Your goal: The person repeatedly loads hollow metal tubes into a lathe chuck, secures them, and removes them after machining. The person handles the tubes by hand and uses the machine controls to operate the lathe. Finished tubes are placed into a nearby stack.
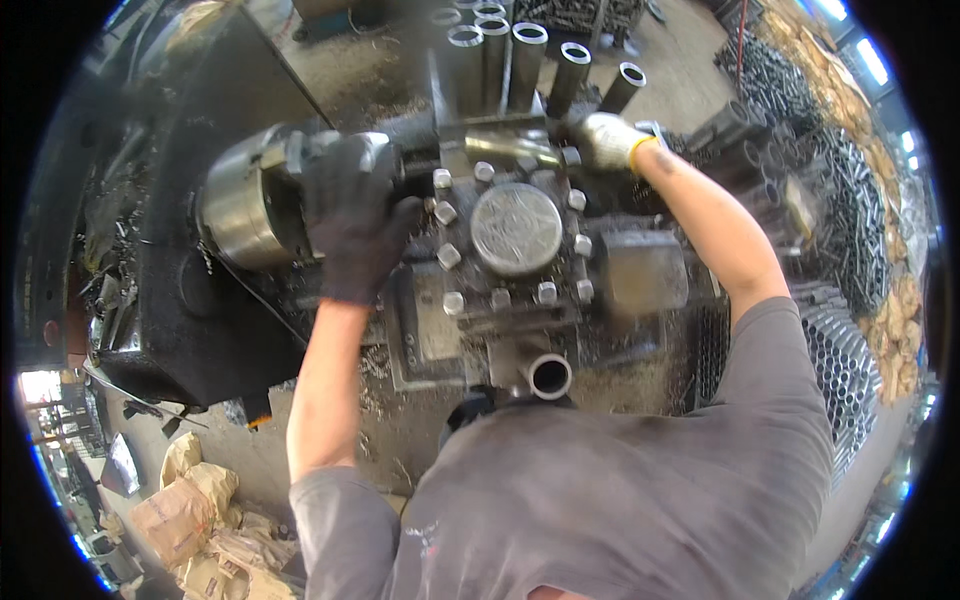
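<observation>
Beside the steel lathe chuck (245,205) at the left is my left hand (355,225) in a black glove. Its fingers stretch away from me, somewhat blurred, with the thumb out to the right; a shiny metal piece (375,143) shows past the fingertips. Right of it sits the square tool post (515,230), with a round cap and several square-headed bolts around it. My right hand (607,142), in a white glove with a yellow cuff, is at the tool post's far right corner. Its fingers look curled, and what they hold is hidden.
Several metal tubes (528,65) stand upright behind the tool post. Another short tube (549,375) is close to my body. Stacked tubes (845,370) and a heap of dark metal parts (850,180) lie at the right. Crumpled brown paper (185,515) is at lower left.
</observation>
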The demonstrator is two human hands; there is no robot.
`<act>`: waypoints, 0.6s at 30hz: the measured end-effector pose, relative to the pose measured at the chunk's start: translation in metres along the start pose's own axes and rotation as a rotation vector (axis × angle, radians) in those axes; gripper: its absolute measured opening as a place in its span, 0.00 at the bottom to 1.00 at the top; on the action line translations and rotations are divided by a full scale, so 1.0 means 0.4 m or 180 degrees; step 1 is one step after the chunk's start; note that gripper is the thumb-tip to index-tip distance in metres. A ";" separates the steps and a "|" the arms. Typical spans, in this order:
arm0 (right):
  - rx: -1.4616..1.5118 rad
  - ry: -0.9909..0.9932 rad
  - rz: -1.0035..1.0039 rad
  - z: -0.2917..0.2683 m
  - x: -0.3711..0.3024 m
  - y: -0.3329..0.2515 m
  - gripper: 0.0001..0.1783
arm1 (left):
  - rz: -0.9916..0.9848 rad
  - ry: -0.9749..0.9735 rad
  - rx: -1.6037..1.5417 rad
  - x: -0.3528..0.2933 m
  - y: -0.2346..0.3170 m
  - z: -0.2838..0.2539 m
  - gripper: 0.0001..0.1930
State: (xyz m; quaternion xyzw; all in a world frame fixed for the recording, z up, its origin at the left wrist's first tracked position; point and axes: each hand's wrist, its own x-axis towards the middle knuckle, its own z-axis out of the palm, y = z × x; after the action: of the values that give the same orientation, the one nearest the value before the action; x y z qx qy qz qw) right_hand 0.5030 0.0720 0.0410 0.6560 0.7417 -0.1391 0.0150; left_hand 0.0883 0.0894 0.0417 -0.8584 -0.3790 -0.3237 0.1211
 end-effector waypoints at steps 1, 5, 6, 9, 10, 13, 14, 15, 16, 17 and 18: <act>0.0108 0.0353 0.0345 -0.026 -0.047 -0.013 0.33 | 0.0018 0.0276 -0.0183 -0.038 0.016 -0.068 0.28; 0.0973 0.1135 0.0576 -0.155 -0.186 -0.062 0.26 | -0.0565 -0.0507 -0.2522 -0.220 0.194 -0.278 0.27; 0.1046 0.1190 0.0321 -0.175 -0.204 -0.086 0.25 | -0.1207 -0.1074 -0.3335 -0.247 0.270 -0.281 0.30; 0.1087 0.1226 -0.0258 -0.234 -0.257 -0.175 0.23 | -0.0613 -0.2346 -0.2931 -0.221 0.379 -0.211 0.32; 0.1185 0.1120 -0.0413 -0.254 -0.282 -0.207 0.20 | -0.0627 -0.2549 -0.2739 -0.195 0.395 -0.194 0.32; 0.1194 0.0331 -0.0949 -0.325 -0.379 -0.296 0.20 | -0.0749 -0.1982 -0.3483 -0.112 0.370 -0.236 0.29; 0.1389 0.0349 -0.1318 -0.311 -0.402 -0.343 0.21 | -0.0522 -0.1386 -0.4307 -0.086 0.346 -0.272 0.29; 0.1644 0.0428 -0.1862 -0.305 -0.421 -0.385 0.23 | 0.0277 -0.0792 -0.4085 -0.044 0.319 -0.279 0.32; 0.1601 0.0585 -0.2255 -0.300 -0.428 -0.419 0.26 | 0.0753 -0.0319 -0.4212 -0.004 0.293 -0.285 0.35; 0.1517 0.0552 -0.2474 -0.298 -0.423 -0.448 0.29 | 0.0171 -0.0206 -0.4731 0.013 0.290 -0.306 0.35; 0.1619 0.0852 -0.2341 -0.296 -0.396 -0.472 0.32 | -0.0423 -0.0029 -0.5309 0.027 0.281 -0.315 0.35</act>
State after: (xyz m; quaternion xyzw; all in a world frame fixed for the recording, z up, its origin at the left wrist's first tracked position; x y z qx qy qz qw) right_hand 0.3597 -0.0738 0.2225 0.3444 0.8628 -0.2267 -0.2924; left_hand 0.1172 -0.0383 0.1489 -0.6437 -0.0656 -0.5010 -0.5748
